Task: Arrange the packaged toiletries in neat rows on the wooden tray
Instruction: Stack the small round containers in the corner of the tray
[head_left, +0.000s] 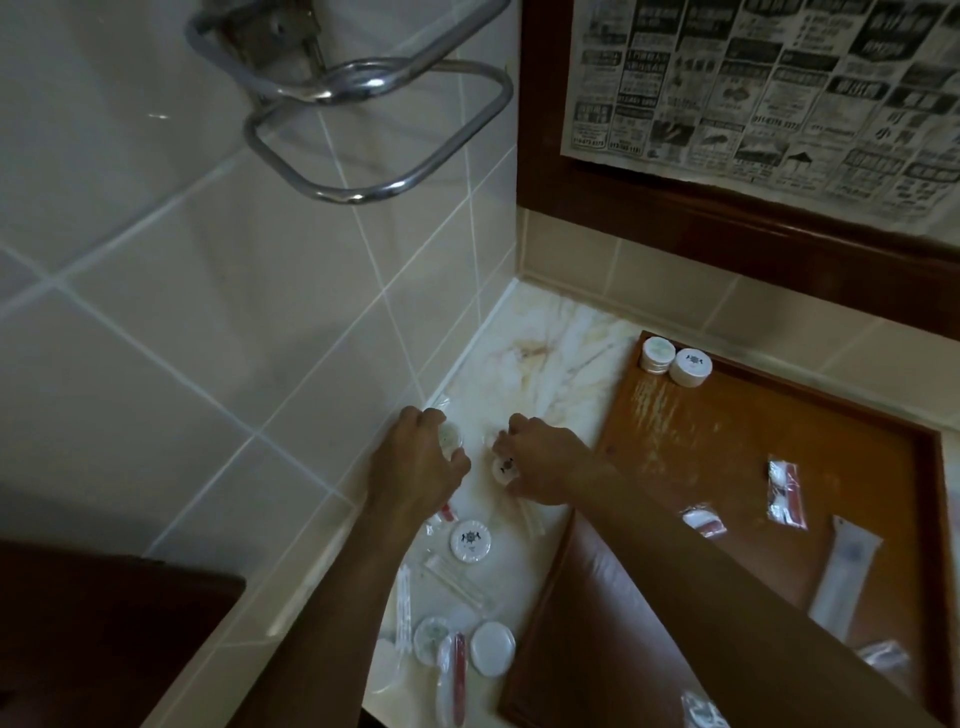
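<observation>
Barely begun, by the look of it: only two round soap packets (675, 360) sit side by side in the wooden tray's (727, 415) far corner, loose sachets (787, 493) lie scattered on it, and most toiletries (470, 543) still litter the bench (545, 343). Your left hand (421, 467) and right hand (540, 467) each curl around a round packet beside the wall.

Dim, soft indoor light, glare patch on the wooden tray (670, 410) near its far corner, wide-angle bending at edges, slight blur throughout
</observation>
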